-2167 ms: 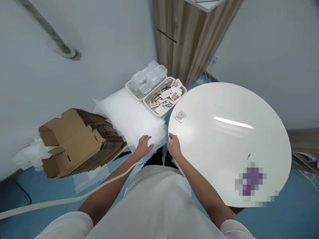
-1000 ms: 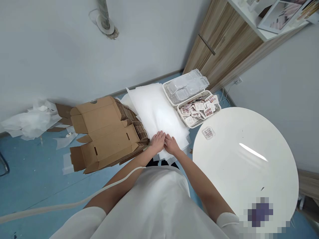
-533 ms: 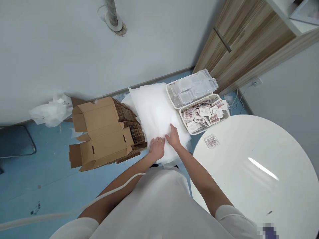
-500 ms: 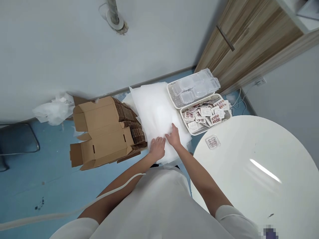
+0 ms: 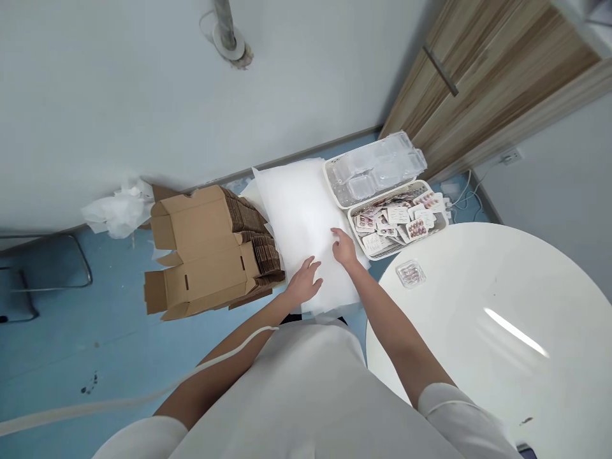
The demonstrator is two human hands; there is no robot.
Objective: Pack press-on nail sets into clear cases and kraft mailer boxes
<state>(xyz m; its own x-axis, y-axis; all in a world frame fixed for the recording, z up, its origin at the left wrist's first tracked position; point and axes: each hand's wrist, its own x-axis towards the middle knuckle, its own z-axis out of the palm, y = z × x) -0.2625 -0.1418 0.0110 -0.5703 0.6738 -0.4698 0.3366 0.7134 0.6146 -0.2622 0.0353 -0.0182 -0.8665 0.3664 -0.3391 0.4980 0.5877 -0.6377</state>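
Note:
A stack of thin white sheets (image 5: 299, 210), like foam wrap, lies in front of me. Over its lower left part is my left hand (image 5: 305, 282), fingers spread, with nothing in it. My right hand (image 5: 344, 248) is farther up on the stack's right side, its index finger stretched out and the others partly curled; no object shows in its grasp. Whether the fingertips touch the top sheet I cannot tell. Flattened brown cardboard boxes (image 5: 205, 248) are piled just left of the sheets. To the right stands a white basket (image 5: 356, 245) of blister packs (image 5: 396, 215).
Behind that basket, another basket (image 5: 329, 185) holds clear plastic boxes (image 5: 377, 166). A round white table (image 5: 459, 331) on the right bears a small clear box (image 5: 410, 273). Crumpled white wrapping (image 5: 119, 209) and a chair frame (image 5: 57, 290) are at left. A pale cord (image 5: 143, 401) crosses my left arm.
My hands have moved apart: the left has spread its fingers and turned, the right has shifted slightly up and right. The whole view has shifted a little.

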